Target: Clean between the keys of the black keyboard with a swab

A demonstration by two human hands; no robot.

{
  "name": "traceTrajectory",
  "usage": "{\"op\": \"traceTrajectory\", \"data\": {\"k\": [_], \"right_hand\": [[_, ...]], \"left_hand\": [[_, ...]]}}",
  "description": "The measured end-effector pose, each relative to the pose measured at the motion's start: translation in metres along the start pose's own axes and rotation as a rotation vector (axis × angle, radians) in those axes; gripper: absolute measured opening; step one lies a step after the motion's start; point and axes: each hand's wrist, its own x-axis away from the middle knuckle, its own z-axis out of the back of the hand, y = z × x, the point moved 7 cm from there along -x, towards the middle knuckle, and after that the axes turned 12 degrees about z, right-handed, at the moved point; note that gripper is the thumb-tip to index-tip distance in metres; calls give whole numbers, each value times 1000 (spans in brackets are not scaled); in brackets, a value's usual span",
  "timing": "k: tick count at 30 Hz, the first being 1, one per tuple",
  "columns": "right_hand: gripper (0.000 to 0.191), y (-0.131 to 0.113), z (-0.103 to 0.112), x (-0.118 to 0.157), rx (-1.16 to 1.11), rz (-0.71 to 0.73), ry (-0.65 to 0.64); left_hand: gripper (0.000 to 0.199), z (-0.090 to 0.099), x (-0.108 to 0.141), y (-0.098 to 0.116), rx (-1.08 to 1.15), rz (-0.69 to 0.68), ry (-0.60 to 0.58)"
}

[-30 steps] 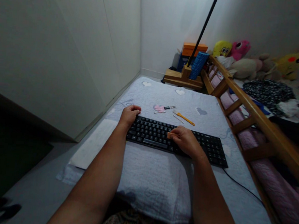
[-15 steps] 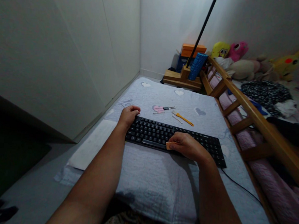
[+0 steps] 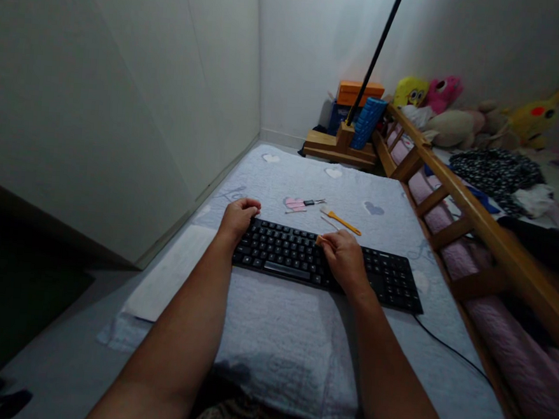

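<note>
Wiping seems in hand: the right hand (image 3: 346, 255) pinches an orange piece (image 3: 319, 240) at the keyboard (image 3: 281, 245), whose ten o'clock corner the left hand (image 3: 238, 219), grip unclear, should steady next.

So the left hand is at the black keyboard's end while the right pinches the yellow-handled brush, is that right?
Not quite: in the head view, the right hand pinches a small orange piece; the yellow-handled brush lies beyond the keyboard. The rest holds.
</note>
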Motion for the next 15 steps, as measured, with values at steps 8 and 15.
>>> {"op": "traceTrajectory", "data": {"k": [8, 15], "right_hand": [[15, -10, 3, 5, -62, 36, -136], [16, -20, 5, 15, -260, 70, -231]], "left_hand": [[13, -1, -2, 0, 31, 3, -4], [13, 0, -3, -2, 36, 5, -5]]}}
